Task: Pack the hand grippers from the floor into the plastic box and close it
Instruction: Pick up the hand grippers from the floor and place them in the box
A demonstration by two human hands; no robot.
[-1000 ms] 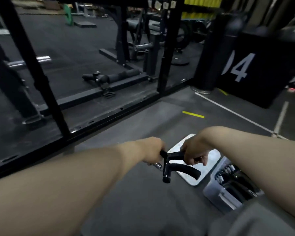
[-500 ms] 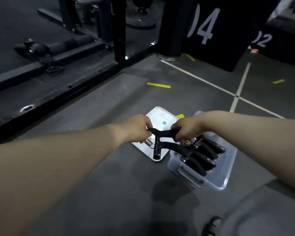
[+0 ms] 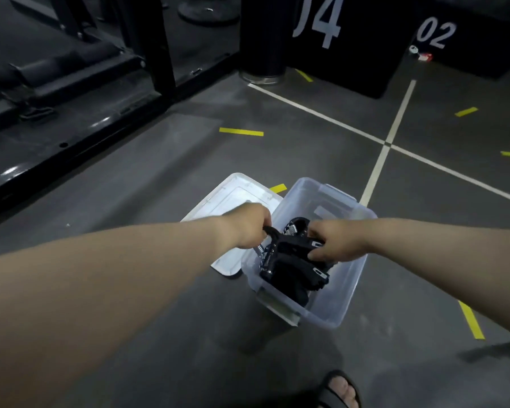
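One hand gripper (image 3: 287,245) is being held over others (image 3: 298,285) in the plastic box (image 3: 355,275) on the floor (image 3: 277,163), clasped at either end by the curled left grip (image 3: 249,228) and right grip (image 3: 340,242); release, then the lid (image 3: 233,195) alongside, is being judged next.

The grey floor (image 3: 159,187) under me carries the clear plastic box (image 3: 351,278), and I place everything else from that box. Its white lid (image 3: 236,195) lies flat just beside the box's left wall, and a scrap of yellow tape (image 3: 278,188) shows at the lid's far corner. Beyond the box two white lines (image 3: 387,144) cross, and a yellow strip (image 3: 241,131) lies beyond and to its left. Another yellow strip (image 3: 471,323) lies to the box's right. Far behind the box stand black blocks marked 04 (image 3: 351,54) and 02 (image 3: 468,39). A black rack frame (image 3: 71,113) runs far left of it. My sandalled foot (image 3: 340,390) rests on the box's near side.
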